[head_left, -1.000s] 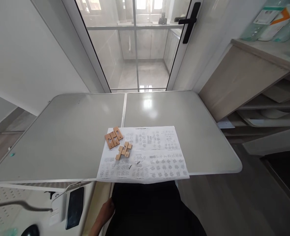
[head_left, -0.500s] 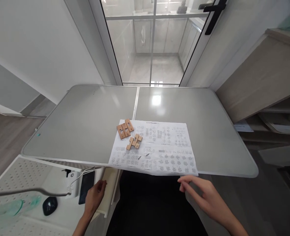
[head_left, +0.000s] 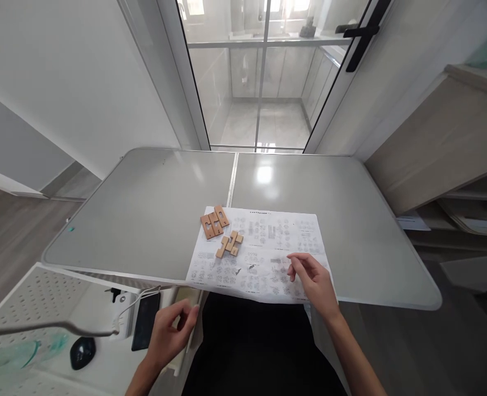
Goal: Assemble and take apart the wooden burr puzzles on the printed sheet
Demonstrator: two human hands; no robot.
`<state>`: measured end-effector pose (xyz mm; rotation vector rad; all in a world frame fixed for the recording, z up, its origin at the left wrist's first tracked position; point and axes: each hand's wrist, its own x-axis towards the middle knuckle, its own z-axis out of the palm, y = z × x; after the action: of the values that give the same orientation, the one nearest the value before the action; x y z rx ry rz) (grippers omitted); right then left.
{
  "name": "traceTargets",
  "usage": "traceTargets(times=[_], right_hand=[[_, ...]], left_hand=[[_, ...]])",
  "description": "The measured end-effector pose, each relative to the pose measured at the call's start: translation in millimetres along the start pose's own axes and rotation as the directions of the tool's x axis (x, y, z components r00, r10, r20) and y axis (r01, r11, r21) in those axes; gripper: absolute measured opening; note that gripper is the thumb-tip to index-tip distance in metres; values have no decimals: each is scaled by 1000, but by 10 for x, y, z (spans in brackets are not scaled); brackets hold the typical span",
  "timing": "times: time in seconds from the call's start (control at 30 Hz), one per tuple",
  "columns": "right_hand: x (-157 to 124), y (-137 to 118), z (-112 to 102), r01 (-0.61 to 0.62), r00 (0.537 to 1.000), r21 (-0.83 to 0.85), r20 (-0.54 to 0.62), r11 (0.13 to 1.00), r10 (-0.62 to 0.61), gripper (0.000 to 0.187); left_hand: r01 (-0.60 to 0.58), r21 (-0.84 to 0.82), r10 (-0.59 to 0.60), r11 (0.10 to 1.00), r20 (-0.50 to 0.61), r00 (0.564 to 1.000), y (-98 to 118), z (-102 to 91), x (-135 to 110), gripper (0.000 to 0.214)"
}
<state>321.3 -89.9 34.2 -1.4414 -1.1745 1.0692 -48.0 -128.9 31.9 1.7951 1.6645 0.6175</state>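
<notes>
Over the lower right of a printed instruction sheet [head_left: 264, 234], my right hand [head_left: 311, 278] has its fingers loosely stretched out and holds nothing. My left hand [head_left: 171, 330] is off the table's near edge at the lower left, its fingers curled in toward the thumb, with nothing visible in them. On the sheet's upper left lie several reddish-brown notched wooden puzzle pieces [head_left: 213, 224], side by side. Just below them is a small cluster of lighter wooden puzzle pieces [head_left: 230, 243]. Neither hand touches the wood.
The grey folding table [head_left: 161, 203] has a centre seam. At the lower left, a white side surface bears a phone [head_left: 145, 322], a black mouse [head_left: 82, 352], a power strip [head_left: 122, 316] with cables and a clear bottle [head_left: 16, 355]. A wooden shelf [head_left: 437, 132] stands right.
My right hand has moved up and left, from the table's front edge to over the sheet. My left hand has shifted right, away from the phone. The wooden pieces keep their places on the sheet.
</notes>
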Motion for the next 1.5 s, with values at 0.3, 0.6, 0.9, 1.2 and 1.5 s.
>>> traceTargets(times=[0.3, 0.6, 0.9, 1.2, 1.5], right_hand=[[92, 251, 151, 24, 999, -34, 28, 999, -23, 34], [117, 306, 129, 41, 997, -24, 61, 999, -39, 32], [127, 312, 140, 26, 998, -8, 56, 1000, -26, 30], [146, 305, 158, 27, 999, 3, 40, 1000, -27, 30], [133, 183, 167, 5, 997, -12, 77, 1000, -4, 31]], left_hand=[[-254, 132, 282, 958, -290, 915, 401, 200, 1115, 28], [-289, 137, 311, 948, -196, 930, 402, 645, 1177, 51], [-278, -17, 272, 961, -161, 949, 386, 653, 1175, 48], [-213, -200, 147, 956, -299, 943, 380, 668, 1185, 39], [196, -765, -411, 614, -97, 906, 576, 525, 1080, 68]])
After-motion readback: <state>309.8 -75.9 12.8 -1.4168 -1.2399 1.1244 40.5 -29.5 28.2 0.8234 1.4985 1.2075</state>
